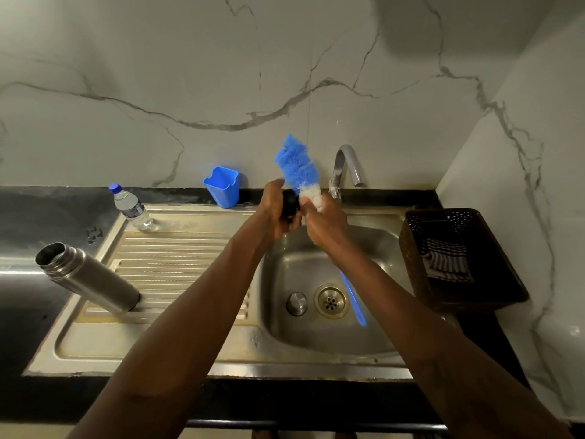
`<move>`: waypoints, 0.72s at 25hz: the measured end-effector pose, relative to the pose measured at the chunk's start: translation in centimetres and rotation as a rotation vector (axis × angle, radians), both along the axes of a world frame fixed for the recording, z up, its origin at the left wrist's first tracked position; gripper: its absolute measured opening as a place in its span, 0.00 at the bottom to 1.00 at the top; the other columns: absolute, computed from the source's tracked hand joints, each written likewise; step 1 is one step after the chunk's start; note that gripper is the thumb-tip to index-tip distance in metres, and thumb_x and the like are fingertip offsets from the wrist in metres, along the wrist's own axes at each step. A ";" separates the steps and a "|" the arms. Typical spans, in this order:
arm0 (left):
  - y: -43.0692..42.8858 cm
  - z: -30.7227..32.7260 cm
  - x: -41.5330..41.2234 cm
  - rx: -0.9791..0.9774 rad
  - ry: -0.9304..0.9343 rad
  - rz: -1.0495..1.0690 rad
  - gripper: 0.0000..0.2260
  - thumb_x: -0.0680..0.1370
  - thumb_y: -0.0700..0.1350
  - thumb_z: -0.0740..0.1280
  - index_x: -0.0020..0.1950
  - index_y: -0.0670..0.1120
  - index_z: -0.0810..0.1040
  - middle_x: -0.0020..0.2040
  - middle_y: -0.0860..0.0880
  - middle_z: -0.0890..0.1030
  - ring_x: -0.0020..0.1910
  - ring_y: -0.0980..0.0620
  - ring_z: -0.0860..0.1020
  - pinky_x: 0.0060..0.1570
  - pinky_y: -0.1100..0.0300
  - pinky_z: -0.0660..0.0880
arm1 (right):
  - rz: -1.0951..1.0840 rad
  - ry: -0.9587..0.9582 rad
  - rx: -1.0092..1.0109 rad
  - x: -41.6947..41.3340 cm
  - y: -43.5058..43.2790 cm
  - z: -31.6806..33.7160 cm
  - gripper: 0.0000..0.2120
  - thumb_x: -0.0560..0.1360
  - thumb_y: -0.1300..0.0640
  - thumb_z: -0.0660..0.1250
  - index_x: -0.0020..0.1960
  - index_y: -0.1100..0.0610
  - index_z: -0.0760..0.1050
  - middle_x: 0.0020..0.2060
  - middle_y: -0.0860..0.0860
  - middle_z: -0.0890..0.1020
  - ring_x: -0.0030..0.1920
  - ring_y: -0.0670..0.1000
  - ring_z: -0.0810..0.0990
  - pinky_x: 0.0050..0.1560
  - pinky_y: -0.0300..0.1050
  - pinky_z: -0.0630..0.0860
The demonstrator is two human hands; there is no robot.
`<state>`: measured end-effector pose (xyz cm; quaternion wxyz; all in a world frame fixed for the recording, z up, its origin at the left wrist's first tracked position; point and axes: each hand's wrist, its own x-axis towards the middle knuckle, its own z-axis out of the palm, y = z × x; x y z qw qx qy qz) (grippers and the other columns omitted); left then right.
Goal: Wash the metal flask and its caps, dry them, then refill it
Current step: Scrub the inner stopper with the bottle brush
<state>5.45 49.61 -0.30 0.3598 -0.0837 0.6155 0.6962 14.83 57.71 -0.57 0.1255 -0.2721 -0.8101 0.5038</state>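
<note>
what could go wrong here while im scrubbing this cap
The left hand grips the dark cap over the sink; it might slip and drop. The brush points its bristles up at the wall, so scrubbing may flick water there. The open flask on the drainboard sits left of the left forearm and could get knocked.

The ribbed drainboard (177,267) lies open between the flask (88,277) and the basin (304,274); the basket (414,264) blocks the right, the tap (346,160) and blue cup (225,188) crowd the back.
</note>
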 end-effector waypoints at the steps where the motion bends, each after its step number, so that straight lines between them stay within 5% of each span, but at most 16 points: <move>1: 0.4 -0.6 0.2 -0.022 0.153 0.043 0.19 0.83 0.56 0.58 0.53 0.42 0.77 0.42 0.43 0.80 0.34 0.52 0.75 0.32 0.60 0.72 | -0.023 -0.007 -0.043 -0.4 0.1 0.0 0.18 0.82 0.44 0.62 0.67 0.52 0.73 0.50 0.48 0.80 0.48 0.50 0.80 0.48 0.47 0.75; 3: 1.0 -1.7 1.0 -0.193 0.488 0.082 0.20 0.86 0.57 0.56 0.56 0.41 0.77 0.45 0.43 0.81 0.35 0.51 0.78 0.32 0.57 0.76 | -0.024 -0.010 -0.100 -1.0 0.7 0.5 0.18 0.82 0.42 0.61 0.65 0.52 0.73 0.51 0.50 0.82 0.49 0.52 0.82 0.50 0.50 0.80; 5: 1.0 -2.3 1.9 -0.355 0.715 0.118 0.25 0.87 0.60 0.51 0.49 0.44 0.79 0.40 0.46 0.83 0.36 0.50 0.81 0.39 0.53 0.79 | 0.035 -0.034 -0.079 -1.2 1.1 1.3 0.20 0.83 0.41 0.58 0.67 0.54 0.73 0.53 0.53 0.83 0.51 0.53 0.83 0.54 0.53 0.81; 7: 1.1 -2.1 2.3 -0.497 0.891 0.123 0.27 0.88 0.58 0.48 0.45 0.45 0.79 0.37 0.49 0.82 0.38 0.53 0.81 0.44 0.61 0.74 | 0.096 -0.086 0.052 -1.1 1.0 2.3 0.23 0.85 0.42 0.53 0.74 0.54 0.68 0.61 0.57 0.81 0.57 0.57 0.81 0.61 0.56 0.78; 9: 1.6 -1.2 2.1 -0.702 1.012 0.080 0.20 0.89 0.54 0.51 0.60 0.43 0.77 0.47 0.44 0.85 0.47 0.47 0.82 0.47 0.64 0.70 | 0.133 -0.120 0.141 -0.7 0.4 3.3 0.25 0.86 0.43 0.47 0.81 0.50 0.57 0.69 0.59 0.76 0.65 0.61 0.77 0.65 0.55 0.73; 12: 2.0 -1.2 0.2 -0.796 0.822 0.042 0.17 0.88 0.53 0.53 0.65 0.43 0.72 0.56 0.40 0.83 0.51 0.43 0.80 0.51 0.49 0.77 | 0.185 -0.101 0.194 0.6 -0.3 3.1 0.26 0.87 0.46 0.45 0.84 0.45 0.47 0.70 0.59 0.75 0.63 0.59 0.77 0.53 0.46 0.67; 14: 2.0 -1.6 -0.2 -0.685 0.638 0.086 0.16 0.86 0.54 0.56 0.61 0.43 0.74 0.57 0.41 0.83 0.49 0.45 0.80 0.46 0.51 0.78 | 0.219 -0.061 0.227 2.2 -0.5 2.0 0.26 0.87 0.48 0.49 0.84 0.43 0.47 0.66 0.58 0.78 0.59 0.59 0.78 0.51 0.43 0.65; 18: 2.8 -0.9 2.2 -0.406 0.583 0.142 0.18 0.87 0.50 0.53 0.52 0.40 0.77 0.49 0.41 0.83 0.47 0.45 0.81 0.51 0.50 0.79 | 0.104 0.005 0.252 2.0 0.4 1.9 0.29 0.86 0.51 0.56 0.83 0.42 0.48 0.56 0.56 0.80 0.48 0.53 0.81 0.45 0.46 0.75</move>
